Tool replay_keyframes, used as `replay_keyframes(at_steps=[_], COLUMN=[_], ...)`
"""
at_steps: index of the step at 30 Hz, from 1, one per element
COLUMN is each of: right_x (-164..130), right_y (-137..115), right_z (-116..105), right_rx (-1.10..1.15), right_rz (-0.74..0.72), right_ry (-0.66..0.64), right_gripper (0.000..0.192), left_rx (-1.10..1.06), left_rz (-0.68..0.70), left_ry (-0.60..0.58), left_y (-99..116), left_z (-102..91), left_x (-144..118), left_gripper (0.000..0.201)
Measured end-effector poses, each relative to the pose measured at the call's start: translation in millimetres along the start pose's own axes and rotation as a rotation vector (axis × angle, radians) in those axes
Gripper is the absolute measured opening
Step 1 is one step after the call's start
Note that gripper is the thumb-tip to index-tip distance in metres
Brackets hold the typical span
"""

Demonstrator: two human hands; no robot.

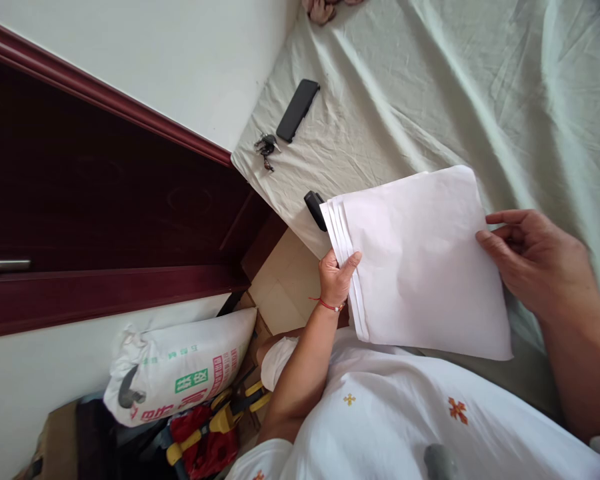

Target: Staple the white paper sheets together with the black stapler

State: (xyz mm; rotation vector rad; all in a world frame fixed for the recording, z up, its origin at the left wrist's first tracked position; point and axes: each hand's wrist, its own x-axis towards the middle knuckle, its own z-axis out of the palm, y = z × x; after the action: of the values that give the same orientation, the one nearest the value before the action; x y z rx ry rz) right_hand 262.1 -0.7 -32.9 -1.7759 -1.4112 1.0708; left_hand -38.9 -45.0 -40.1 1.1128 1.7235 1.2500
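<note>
A stack of white paper sheets (420, 260) is held up in front of my body, its layered left edges slightly fanned. My left hand (337, 277) grips that left edge, thumb on top and the other fingers hidden underneath. At the opposite edge is my right hand (535, 260), with forefinger and thumb apart at the paper's rim; whether they touch it I cannot tell. Just beyond the paper's upper left corner lies a small black object (315, 210), partly covered by the sheets.
A bed with a pale green sheet (405, 100) carries a black rectangular case (298, 110) and a bunch of keys (267, 147). On the left are a dark red door (105, 167), a stuffed white sack (180, 367) and yellow-and-black tools (220, 420) on the floor.
</note>
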Motion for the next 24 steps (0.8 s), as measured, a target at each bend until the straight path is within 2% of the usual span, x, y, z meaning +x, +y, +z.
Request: replay_keyframes(at_steps=[13, 20, 24], right_x=[1.1, 0.0, 0.1], right_y=[-3.0, -7.7, -8.4], right_z=[0.3, -1.5, -2.8], right_rx=[-0.04, 0.005, -0.054], right_rz=[0.049, 0.04, 0.056], right_ry=[0.004, 0.038, -0.017], right_gripper=[0.036, 0.042, 0.036], left_rx=[-0.006, 0.005, 0.01], left_rz=[-0.002, -0.022, -0.029], left_ry=[-0.002, 0.008, 0.01], left_y=[1.1, 3.9, 4.8], left_z=[1.2, 2.2, 2.4], left_x=[0.8, -0.4, 0.2], left_gripper=[0.027, 0.03, 0.032])
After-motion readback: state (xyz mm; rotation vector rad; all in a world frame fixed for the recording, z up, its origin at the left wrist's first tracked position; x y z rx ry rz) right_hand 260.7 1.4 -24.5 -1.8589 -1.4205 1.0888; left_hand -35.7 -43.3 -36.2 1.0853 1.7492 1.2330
